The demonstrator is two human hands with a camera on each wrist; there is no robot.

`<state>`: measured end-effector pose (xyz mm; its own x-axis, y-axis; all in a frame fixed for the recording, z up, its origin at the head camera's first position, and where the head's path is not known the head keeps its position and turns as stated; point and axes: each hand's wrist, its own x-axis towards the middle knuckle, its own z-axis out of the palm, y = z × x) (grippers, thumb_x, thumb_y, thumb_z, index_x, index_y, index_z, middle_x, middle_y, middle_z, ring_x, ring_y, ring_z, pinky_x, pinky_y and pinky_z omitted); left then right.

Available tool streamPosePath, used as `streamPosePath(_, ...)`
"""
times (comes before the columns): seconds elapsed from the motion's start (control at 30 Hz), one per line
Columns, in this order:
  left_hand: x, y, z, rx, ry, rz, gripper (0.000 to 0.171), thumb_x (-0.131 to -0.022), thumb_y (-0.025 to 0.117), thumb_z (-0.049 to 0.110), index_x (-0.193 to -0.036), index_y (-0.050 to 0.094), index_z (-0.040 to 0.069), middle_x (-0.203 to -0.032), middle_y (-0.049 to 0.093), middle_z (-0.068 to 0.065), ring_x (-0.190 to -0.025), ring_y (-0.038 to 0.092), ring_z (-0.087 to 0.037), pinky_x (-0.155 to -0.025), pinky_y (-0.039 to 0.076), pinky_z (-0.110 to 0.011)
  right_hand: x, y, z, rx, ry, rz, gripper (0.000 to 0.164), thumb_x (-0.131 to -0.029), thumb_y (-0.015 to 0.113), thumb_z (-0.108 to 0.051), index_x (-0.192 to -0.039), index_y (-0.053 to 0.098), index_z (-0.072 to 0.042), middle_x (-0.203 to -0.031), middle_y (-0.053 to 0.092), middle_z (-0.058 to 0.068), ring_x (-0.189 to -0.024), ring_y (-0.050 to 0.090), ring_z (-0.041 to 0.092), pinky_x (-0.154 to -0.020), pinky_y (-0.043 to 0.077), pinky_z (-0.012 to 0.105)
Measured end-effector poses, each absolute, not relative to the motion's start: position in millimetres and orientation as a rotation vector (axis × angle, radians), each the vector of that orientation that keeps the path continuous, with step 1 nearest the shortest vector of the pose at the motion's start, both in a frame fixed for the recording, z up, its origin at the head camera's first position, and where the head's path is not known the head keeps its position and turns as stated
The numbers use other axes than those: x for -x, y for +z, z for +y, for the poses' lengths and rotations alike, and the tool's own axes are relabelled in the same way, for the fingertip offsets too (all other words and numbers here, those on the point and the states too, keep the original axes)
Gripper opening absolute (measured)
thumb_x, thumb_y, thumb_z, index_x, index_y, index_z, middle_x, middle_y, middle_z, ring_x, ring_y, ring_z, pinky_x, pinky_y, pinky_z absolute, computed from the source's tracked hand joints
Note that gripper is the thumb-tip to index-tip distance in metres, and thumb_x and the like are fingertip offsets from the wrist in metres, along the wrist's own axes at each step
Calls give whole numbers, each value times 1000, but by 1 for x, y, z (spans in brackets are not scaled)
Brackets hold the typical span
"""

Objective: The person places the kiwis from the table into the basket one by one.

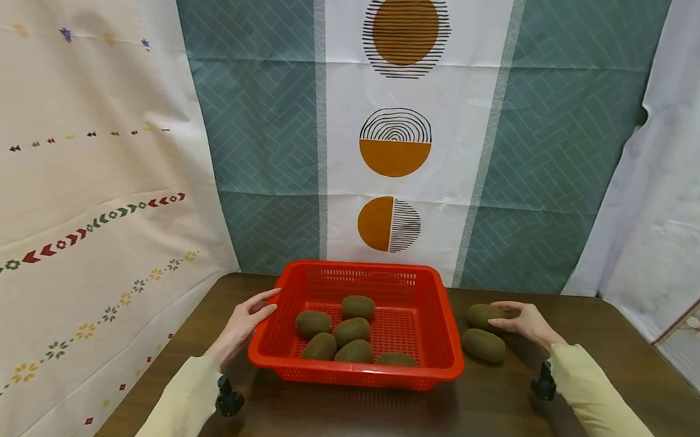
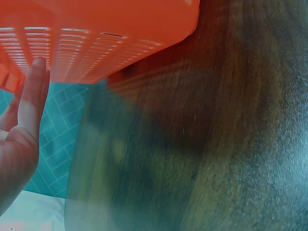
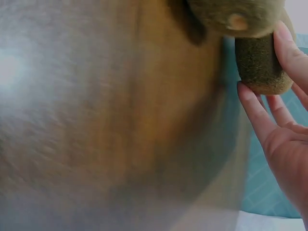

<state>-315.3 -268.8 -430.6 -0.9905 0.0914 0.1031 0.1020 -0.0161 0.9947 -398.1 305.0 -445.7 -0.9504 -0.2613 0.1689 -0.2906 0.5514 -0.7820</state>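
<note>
A red plastic basket (image 1: 352, 372) with slotted walls stands on the table, with several brown fuzzy kiwis (image 1: 352, 331) inside. At its left side is my left hand (image 1: 246, 322), fingers extended and fingertips at the rim. In the left wrist view those fingers (image 2: 33, 96) lie nearly straight along the basket's outer wall (image 2: 101, 29). To the right of the basket, my right hand (image 1: 521, 321) holds the farther of two kiwis (image 1: 481, 316) between thumb and fingers. The nearer kiwi (image 1: 483, 345) lies just in front of it, and it partly covers the held one in the right wrist view.
The dark wooden table (image 1: 349, 426) extends in front of the basket and to both sides. Patterned cloth (image 1: 268, 173) hangs behind its far edge, with pale cloths at left and right. Each wrist carries a small black camera (image 1: 229, 398).
</note>
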Motion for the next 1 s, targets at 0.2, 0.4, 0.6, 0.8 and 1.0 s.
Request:
streamPosePath(0.2,316,-430,-269,213,-2209,-2206,45,-88,59,17,-132,47,9,-123,49,-20,-100,56,-34,-77,48,-43,401,-422,309,-572,1352,-2732,55,-79,71,-21,-121,51,9,-123,45,31,-112,41,44,-82,46,42)
streamPosePath(0.4,316,-430,-270,227,-2199,-2212,46,-88,59,18,-132,46,9,-124,49,-20,-100,55,-34,-77,48,-42,406,-396,304,-626,1277,-2751,59,-79,70,-29,-125,51,3,-125,45,27,-115,37,42,-87,38,53)
streamPosePath(0.6,315,-429,-270,215,-2198,-2220,46,-89,59,18,-132,46,10,-124,49,-20,-100,55,-34,-77,48,-42,408,-370,289,-704,1286,-2777,60,-77,71,-33,-126,52,-3,-128,43,23,-114,39,39,-86,39,52)
streamPosePath(0.8,315,-429,-270,206,-2181,-2229,46,-89,59,19,-132,46,10,-123,49,-20,-99,56,-34,-76,49,-42,412,-348,272,-806,1266,-2781,57,-75,73,-32,-124,56,-8,-125,49,17,-115,40,36,-87,38,52)
streamPosePath(1.0,315,-430,-269,197,-2194,-2224,47,-88,60,19,-132,46,9,-123,49,-20,-98,57,-34,-76,49,-42,413,-329,251,-988,1371,-2774,55,-76,73,-24,-125,54,-6,-124,49,17,-111,45,34,-87,40,49)
